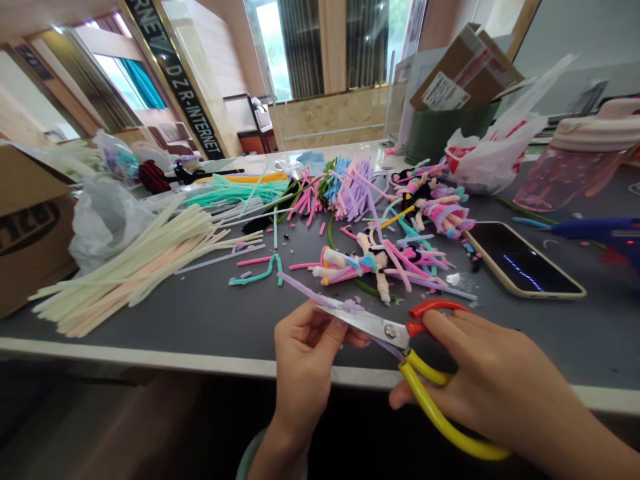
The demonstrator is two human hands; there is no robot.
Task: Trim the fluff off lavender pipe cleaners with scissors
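My right hand (480, 360) grips a pair of scissors (390, 330) with one red and one yellow handle. Its blades point left, toward my left hand (305, 360), whose thumb and fingers pinch a lilac pipe cleaner (300, 288). The blades lie along this strip, and lilac fuzz shows at their upper edge; whether they touch the strip I cannot tell. Just beyond the hands lies a pipe-cleaner doll (367, 263) with black hair and light blue and pink parts. A bent teal pipe cleaner (257, 275) rests left of it.
Cream pipe cleaners (135, 267) lie at left beside a plastic bag (107, 217) and a cardboard box (35, 227). More dolls (445, 207) sit at back right. A phone (525, 259), a pink bottle (565, 160) and a blue glue gun (600, 230) are at right.
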